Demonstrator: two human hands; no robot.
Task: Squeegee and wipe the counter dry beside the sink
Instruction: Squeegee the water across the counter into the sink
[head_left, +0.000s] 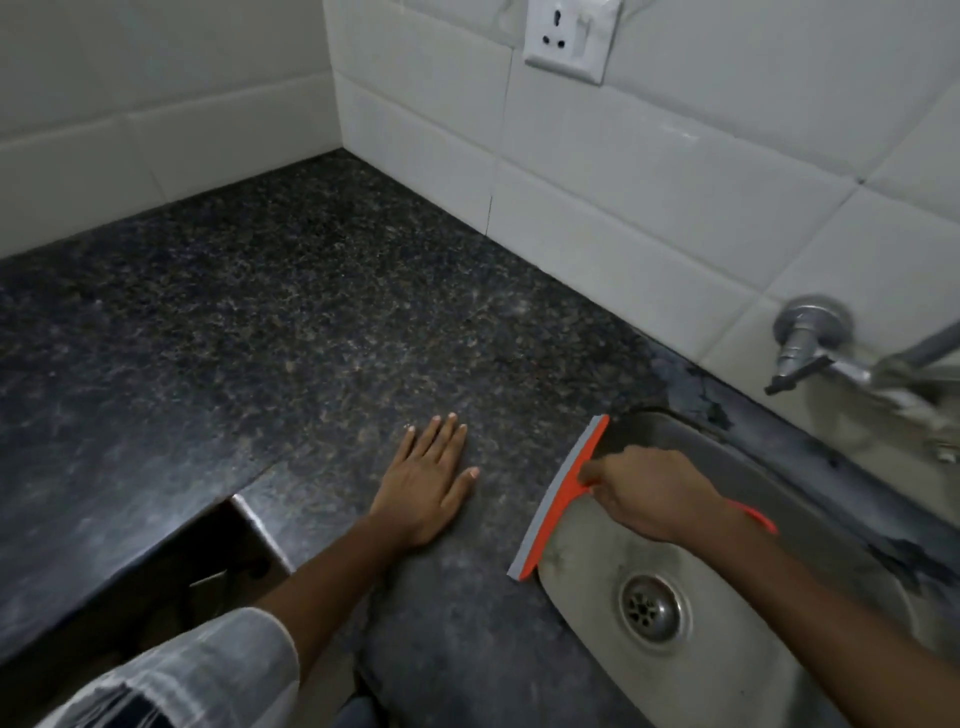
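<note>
An orange squeegee (558, 499) with a grey rubber blade lies along the left rim of the steel sink (737, 618), its blade edge on the dark speckled granite counter (291, 332). My right hand (649, 493) is shut on the squeegee's handle and hangs over the sink basin. My left hand (428, 480) rests flat on the counter with fingers spread, a short way left of the blade, holding nothing.
White tiled walls meet in a corner behind the counter. A wall socket (569, 39) sits high on the back wall. A metal tap (815, 348) juts out over the sink. A dark gap (208, 561) opens at the counter's front left edge.
</note>
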